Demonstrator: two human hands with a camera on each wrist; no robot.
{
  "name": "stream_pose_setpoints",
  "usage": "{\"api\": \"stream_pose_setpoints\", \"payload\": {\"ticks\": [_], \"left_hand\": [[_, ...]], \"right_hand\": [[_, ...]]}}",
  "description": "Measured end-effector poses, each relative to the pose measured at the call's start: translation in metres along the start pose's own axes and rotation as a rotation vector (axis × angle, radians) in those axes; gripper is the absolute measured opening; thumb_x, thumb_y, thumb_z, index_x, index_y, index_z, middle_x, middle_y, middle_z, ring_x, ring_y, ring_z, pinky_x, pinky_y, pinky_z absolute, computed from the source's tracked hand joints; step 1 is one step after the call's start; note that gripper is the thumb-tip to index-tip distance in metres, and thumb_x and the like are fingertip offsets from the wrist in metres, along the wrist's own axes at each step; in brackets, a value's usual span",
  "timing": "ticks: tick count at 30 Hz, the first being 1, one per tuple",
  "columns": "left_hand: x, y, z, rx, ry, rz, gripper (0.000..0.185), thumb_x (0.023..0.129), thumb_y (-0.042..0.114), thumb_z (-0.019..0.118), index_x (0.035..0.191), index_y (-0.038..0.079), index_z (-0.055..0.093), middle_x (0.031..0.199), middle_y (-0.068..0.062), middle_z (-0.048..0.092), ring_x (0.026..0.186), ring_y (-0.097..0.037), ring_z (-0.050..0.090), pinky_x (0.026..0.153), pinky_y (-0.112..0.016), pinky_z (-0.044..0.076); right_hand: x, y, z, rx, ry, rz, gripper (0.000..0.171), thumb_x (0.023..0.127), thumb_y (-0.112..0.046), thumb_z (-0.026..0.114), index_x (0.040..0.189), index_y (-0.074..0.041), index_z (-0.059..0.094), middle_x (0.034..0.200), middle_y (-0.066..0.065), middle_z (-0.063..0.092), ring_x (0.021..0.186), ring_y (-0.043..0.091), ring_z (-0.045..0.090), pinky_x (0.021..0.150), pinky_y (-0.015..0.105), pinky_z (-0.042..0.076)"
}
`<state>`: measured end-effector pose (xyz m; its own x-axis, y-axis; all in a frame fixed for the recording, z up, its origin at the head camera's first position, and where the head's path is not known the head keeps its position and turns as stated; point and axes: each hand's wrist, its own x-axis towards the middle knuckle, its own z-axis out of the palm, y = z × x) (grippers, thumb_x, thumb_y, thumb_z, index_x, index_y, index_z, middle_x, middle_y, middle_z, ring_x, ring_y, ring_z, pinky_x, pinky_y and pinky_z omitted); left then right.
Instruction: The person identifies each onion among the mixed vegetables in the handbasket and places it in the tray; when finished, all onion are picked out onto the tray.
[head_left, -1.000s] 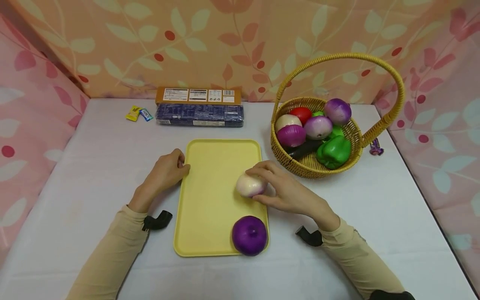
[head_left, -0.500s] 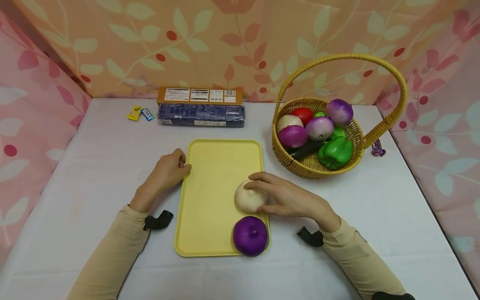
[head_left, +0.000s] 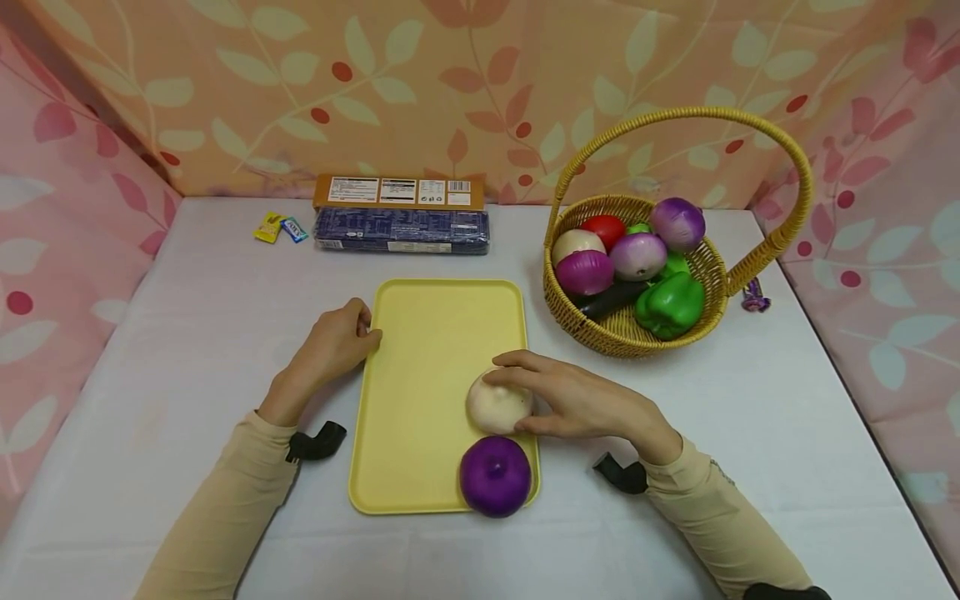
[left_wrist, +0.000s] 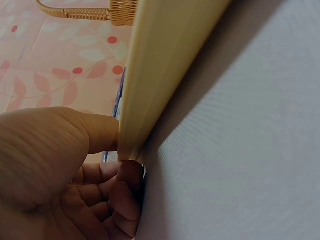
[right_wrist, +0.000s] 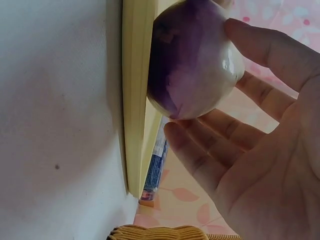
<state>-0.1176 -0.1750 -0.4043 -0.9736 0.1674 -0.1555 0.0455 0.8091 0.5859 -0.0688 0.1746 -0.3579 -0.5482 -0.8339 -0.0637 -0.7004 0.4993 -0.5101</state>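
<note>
My right hand (head_left: 577,400) holds a round white-and-purple onion (head_left: 498,403), its fingers and thumb curved about it. In the right wrist view the purple side of the onion (right_wrist: 192,60) faces the yellow tray (right_wrist: 136,95). A dark purple onion (head_left: 495,477) touches it at the tray's near right corner, bulging over the rim. On the other side, my left hand (head_left: 330,337) pinches the left rim of the tray (head_left: 420,333). The left wrist view shows the thumb (left_wrist: 102,134) against the tray's edge, with curled fingers below.
A wicker basket (head_left: 626,343) with a tall handle stands at the back right, holding onions, a green pepper (head_left: 670,305), an eggplant (head_left: 611,300) and something red. Two packages (head_left: 401,231) lie along the back, beside small wrapped sweets (head_left: 279,227). Another sweet (head_left: 754,296) lies right of the basket.
My right hand has brought the white-and-purple onion nearer to me and turned its white side up. The dark purple onion has shifted slightly left and nearer. My left hand stays put.
</note>
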Motion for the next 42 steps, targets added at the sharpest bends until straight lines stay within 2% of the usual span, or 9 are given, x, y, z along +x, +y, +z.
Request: {"api": "stream_pose_setpoints", "payload": {"ticks": [14, 17, 21, 23, 25, 27, 30, 35, 42], "left_hand": [[-0.001, 0.000, -0.003, 0.003, -0.005, -0.004, 0.022, 0.092, 0.020, 0.053, 0.103, 0.001, 0.050, 0.084, -0.010, 0.056, 0.069, -0.020, 0.050, 0.062, -0.029, 0.039], [-0.002, 0.000, -0.004, -0.001, -0.015, -0.008, 0.022, 0.093, 0.020, 0.053, 0.104, 0.001, 0.049, 0.084, -0.010, 0.056, 0.068, -0.020, 0.050, 0.062, -0.029, 0.039], [-0.002, -0.001, -0.005, -0.010, -0.027, -0.013, 0.022, 0.094, 0.021, 0.051, 0.104, 0.001, 0.048, 0.084, -0.011, 0.056, 0.066, -0.020, 0.049, 0.060, -0.030, 0.039], [-0.001, -0.001, -0.005, -0.013, -0.025, -0.012, 0.022, 0.093, 0.021, 0.051, 0.104, 0.002, 0.048, 0.083, -0.010, 0.056, 0.066, -0.020, 0.049, 0.060, -0.030, 0.039], [0.000, -0.001, -0.004, -0.017, -0.023, -0.011, 0.022, 0.093, 0.021, 0.051, 0.104, 0.002, 0.048, 0.083, -0.010, 0.055, 0.066, -0.020, 0.049, 0.060, -0.030, 0.039], [0.000, -0.001, -0.004, -0.021, -0.024, -0.011, 0.022, 0.093, 0.021, 0.052, 0.104, 0.001, 0.048, 0.083, -0.010, 0.055, 0.066, -0.020, 0.048, 0.059, -0.029, 0.039], [0.000, -0.001, -0.002, -0.025, -0.029, -0.009, 0.022, 0.094, 0.020, 0.052, 0.104, 0.001, 0.049, 0.082, -0.010, 0.055, 0.066, -0.019, 0.048, 0.059, -0.029, 0.039], [0.000, -0.001, 0.000, -0.026, -0.028, 0.006, 0.021, 0.094, 0.019, 0.053, 0.103, 0.000, 0.049, 0.082, -0.010, 0.055, 0.065, -0.019, 0.048, 0.059, -0.029, 0.038], [-0.002, 0.000, -0.002, -0.025, -0.021, 0.010, 0.021, 0.094, 0.018, 0.052, 0.104, 0.000, 0.048, 0.081, -0.010, 0.055, 0.064, -0.019, 0.048, 0.059, -0.029, 0.038]], "right_hand": [[-0.001, 0.001, -0.012, -0.044, 0.072, -0.008, 0.057, 0.089, -0.032, 0.071, 0.141, -0.018, 0.050, 0.147, 0.008, 0.047, 0.136, 0.022, 0.047, 0.108, 0.042, 0.043], [-0.005, 0.004, -0.024, -0.043, 0.215, 0.039, 0.051, 0.090, -0.025, 0.070, 0.137, -0.015, 0.054, 0.143, 0.008, 0.051, 0.133, 0.023, 0.049, 0.107, 0.045, 0.043], [-0.006, 0.015, -0.043, -0.090, 0.565, 0.107, 0.043, 0.087, -0.010, 0.070, 0.129, -0.007, 0.060, 0.130, 0.010, 0.060, 0.119, 0.025, 0.057, 0.099, 0.041, 0.047], [-0.004, 0.023, -0.053, -0.137, 0.720, 0.186, 0.042, 0.087, -0.008, 0.069, 0.128, -0.005, 0.060, 0.125, 0.014, 0.060, 0.113, 0.028, 0.057, 0.094, 0.042, 0.047], [-0.002, 0.032, -0.062, -0.182, 0.788, 0.308, 0.045, 0.088, -0.013, 0.067, 0.132, -0.006, 0.057, 0.126, 0.018, 0.058, 0.114, 0.032, 0.055, 0.094, 0.047, 0.046], [0.001, 0.041, -0.069, -0.207, 0.756, 0.445, 0.051, 0.091, -0.020, 0.064, 0.140, -0.010, 0.051, 0.131, 0.021, 0.053, 0.119, 0.038, 0.051, 0.095, 0.056, 0.044], [0.004, 0.052, -0.074, -0.225, 0.599, 0.574, 0.062, 0.094, -0.031, 0.061, 0.149, -0.017, 0.039, 0.142, 0.023, 0.044, 0.127, 0.044, 0.046, 0.097, 0.064, 0.041], [0.006, 0.062, -0.070, -0.224, 0.429, 0.577, 0.061, 0.093, -0.031, 0.063, 0.147, -0.013, 0.042, 0.150, 0.023, 0.039, 0.134, 0.045, 0.042, 0.107, 0.062, 0.035], [0.005, 0.060, -0.067, -0.167, 0.541, 0.582, 0.055, 0.095, -0.035, 0.060, 0.145, -0.016, 0.043, 0.138, 0.019, 0.050, 0.120, 0.043, 0.054, 0.095, 0.064, 0.042]]}}
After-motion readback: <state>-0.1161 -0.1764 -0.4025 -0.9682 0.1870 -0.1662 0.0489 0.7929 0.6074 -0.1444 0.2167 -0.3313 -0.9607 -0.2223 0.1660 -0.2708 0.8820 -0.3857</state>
